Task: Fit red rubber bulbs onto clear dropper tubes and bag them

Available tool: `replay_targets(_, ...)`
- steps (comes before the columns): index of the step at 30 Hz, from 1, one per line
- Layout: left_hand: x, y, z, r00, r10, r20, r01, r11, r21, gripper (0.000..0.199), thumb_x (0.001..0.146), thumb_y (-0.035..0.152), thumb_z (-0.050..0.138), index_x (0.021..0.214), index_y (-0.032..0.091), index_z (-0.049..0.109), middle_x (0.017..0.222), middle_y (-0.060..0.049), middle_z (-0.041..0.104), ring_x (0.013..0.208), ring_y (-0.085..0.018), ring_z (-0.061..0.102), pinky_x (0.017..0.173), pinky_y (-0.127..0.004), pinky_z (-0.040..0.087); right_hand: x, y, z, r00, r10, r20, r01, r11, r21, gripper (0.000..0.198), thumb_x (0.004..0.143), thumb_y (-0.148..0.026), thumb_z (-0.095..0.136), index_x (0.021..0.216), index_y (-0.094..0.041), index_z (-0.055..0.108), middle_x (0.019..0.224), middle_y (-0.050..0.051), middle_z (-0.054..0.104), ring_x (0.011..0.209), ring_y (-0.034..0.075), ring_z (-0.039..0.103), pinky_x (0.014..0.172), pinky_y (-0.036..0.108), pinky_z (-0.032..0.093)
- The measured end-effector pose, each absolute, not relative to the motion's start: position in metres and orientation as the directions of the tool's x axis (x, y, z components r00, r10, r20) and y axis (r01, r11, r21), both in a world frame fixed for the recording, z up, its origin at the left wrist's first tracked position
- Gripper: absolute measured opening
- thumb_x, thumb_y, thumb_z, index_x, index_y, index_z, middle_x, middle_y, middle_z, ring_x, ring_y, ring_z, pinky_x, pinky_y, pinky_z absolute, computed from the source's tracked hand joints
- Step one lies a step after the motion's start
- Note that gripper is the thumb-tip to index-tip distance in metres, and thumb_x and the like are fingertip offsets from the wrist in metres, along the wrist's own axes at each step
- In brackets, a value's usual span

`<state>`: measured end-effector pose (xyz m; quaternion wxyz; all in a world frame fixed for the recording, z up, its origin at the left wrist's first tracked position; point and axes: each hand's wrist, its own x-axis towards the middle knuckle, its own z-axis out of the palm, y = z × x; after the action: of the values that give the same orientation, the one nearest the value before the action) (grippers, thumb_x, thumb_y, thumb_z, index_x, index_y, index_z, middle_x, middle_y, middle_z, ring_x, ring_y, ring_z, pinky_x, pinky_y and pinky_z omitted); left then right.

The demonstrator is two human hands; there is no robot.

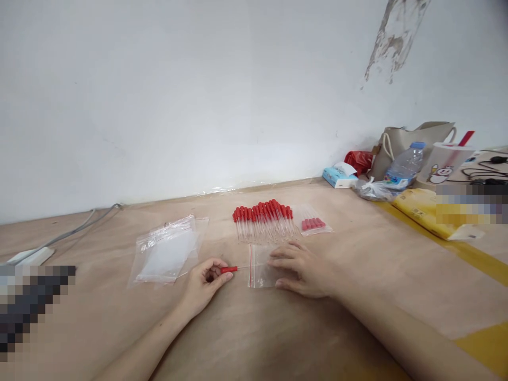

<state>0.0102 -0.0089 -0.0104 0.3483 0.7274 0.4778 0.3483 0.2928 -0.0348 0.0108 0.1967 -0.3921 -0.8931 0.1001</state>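
Observation:
My left hand (208,280) pinches a dropper (229,269) by its red rubber bulb. The dropper's thin clear tube points right, and its tip reaches the mouth of a small clear zip bag (262,272); whether it is inside I cannot tell. Across the bag's right part lies my right hand (304,269), fingers spread and pressing it to the table. Just beyond is a row of red-bulbed droppers (264,211), tubes toward me. Right of them, another clear bag (315,219) holds several red bulbs. A stack of zip bags (169,254) lies to the left.
Brown paper covers the table (222,338), which meets a white wall (198,95). At the back right stand a tissue pack (339,175), a water bottle (407,164), a drink cup (444,161) and a grey bag (416,135). A cable (79,228) runs along the left.

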Motion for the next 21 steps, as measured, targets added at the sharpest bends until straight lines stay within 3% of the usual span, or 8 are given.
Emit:
replay_targets(3, 0.01, -0.007, -0.01, 0.306, 0.941, 0.145, 0.398, -0.265, 0.878, 0.022, 0.072, 0.032, 0.062, 0.087, 0.016, 0.06, 0.079, -0.004, 0.064, 0.07, -0.015, 0.058, 0.065, -0.026, 0.045, 0.307, -0.028, 0.007, -0.596, 0.776, 0.207, 0.696, 0.628, -0.348, 0.052, 0.078, -0.052, 0.049, 0.123, -0.027, 0.047, 0.128, 0.007, 0.045, 0.117, 0.025, 0.04, 0.1, 0.047, 0.021)
replay_targets(9, 0.017, -0.015, -0.006, 0.32, 0.944, 0.084, 0.367, -0.206, 0.907, 0.026, 0.073, 0.031, 0.06, 0.094, 0.016, 0.061, 0.089, -0.006, 0.065, 0.079, -0.017, 0.06, 0.073, -0.03, 0.047, 0.299, -0.023, 0.002, -0.611, 0.774, 0.165, 0.665, 0.616, -0.422, 0.06, 0.077, -0.058, 0.047, 0.129, -0.029, 0.039, 0.132, 0.006, 0.041, 0.121, 0.024, 0.036, 0.104, 0.049, 0.01)
replay_targets(21, 0.021, -0.019, -0.003, 0.364, 0.923, 0.124, 0.41, -0.278, 0.869, 0.022, 0.071, 0.032, 0.063, 0.086, 0.017, 0.057, 0.058, 0.005, 0.048, 0.051, -0.008, 0.04, 0.049, -0.019, 0.032, 0.279, -0.025, 0.006, -0.597, 0.781, 0.184, 0.651, 0.606, -0.457, 0.055, 0.076, -0.053, 0.051, 0.125, -0.029, 0.044, 0.129, 0.004, 0.045, 0.117, 0.023, 0.041, 0.104, 0.049, 0.011)
